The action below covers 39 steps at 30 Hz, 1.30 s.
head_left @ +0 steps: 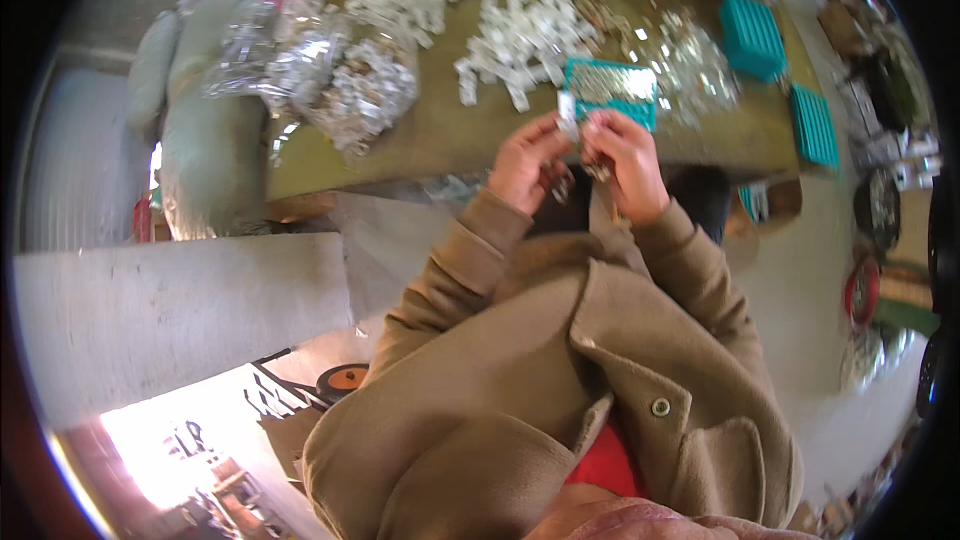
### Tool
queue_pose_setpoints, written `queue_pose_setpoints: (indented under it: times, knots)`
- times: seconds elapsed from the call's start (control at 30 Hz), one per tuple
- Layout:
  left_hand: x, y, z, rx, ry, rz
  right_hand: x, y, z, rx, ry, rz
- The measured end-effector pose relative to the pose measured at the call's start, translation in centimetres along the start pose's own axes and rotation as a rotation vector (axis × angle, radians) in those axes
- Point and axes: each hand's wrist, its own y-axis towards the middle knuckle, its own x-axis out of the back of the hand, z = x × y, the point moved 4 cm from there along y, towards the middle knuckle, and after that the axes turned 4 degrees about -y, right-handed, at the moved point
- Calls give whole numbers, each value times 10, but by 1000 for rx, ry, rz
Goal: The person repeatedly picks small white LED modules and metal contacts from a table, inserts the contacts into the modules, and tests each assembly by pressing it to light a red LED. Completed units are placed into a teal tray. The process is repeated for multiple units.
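My left hand [528,162] is closed on a small white plastic piece [567,110], pinched upright between thumb and finger. Close beside it, my right hand [627,158] has its fingers pressed together around something small. Shiny little bits show under the fingers of both hands, too blurred to name. Just beyond the hands lies a teal tray [646,112] with rows of small shiny pieces on it. A heap of white plastic pieces [530,35] is spread on the table [450,125] behind the left hand. Loose shiny pieces [695,65] lie right of the tray.
Clear plastic bags full of small parts [360,90] sit at the table's left. A stack of teal trays [752,35] and another teal tray [815,127] stand at the right edge. Large filled sacks [212,160] lean at the left. A pale board [190,315] juts in below them.
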Motion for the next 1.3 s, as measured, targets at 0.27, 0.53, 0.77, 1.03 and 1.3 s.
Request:
queue_pose_setpoints:
  times: [0.27, 0.53, 0.77, 1.03, 1.3]
  knots:
    - [-11, -4, -2, -194, 89, 32, 1, -6, -3, -85, 148, 70]
    - [-17, -8, -10, -294, 231, -4, 3, 0, 5, -9, 83, 73]
    - [-17, -5, -10, -343, 225, -16, 1, 0, 3, 40, -13, 55]
    - [-17, -5, -8, -465, 282, -90, -4, -1, 5, 150, -266, 44]
    - [-23, -5, -10, -609, 421, -81, -4, 7, 18, 221, -494, 32]
